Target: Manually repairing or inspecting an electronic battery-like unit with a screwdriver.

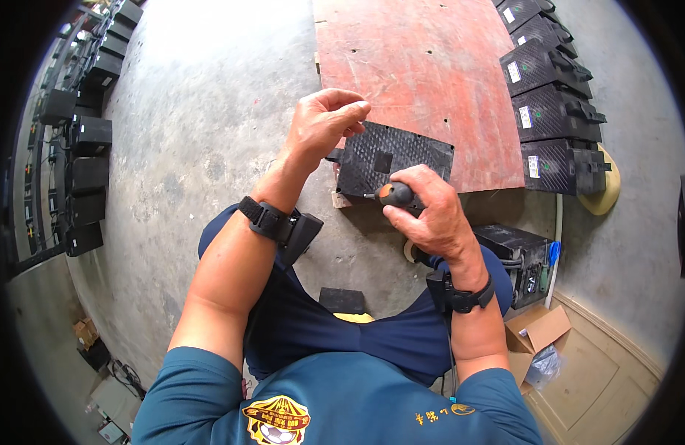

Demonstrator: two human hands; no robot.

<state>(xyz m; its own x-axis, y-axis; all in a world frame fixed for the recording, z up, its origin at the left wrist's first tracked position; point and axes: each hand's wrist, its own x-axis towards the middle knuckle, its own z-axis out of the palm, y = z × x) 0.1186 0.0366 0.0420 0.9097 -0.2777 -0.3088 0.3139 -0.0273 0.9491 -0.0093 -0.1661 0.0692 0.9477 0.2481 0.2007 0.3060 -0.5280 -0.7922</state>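
Observation:
A black textured case with a small dark square on its face lies at the near edge of a reddish board, with a strap at its left side. My right hand is closed round a screwdriver with a black and orange handle, over the near edge of the case. Its short metal shaft points left. Above the far left corner of the case, my left hand has thumb and fingers pinched together. Whatever they may hold is too small to make out.
The reddish board stretches away from me. Several similar black cases stand in a row to its right, and more line a rack at far left. A black machine and an open cardboard box are near my right knee.

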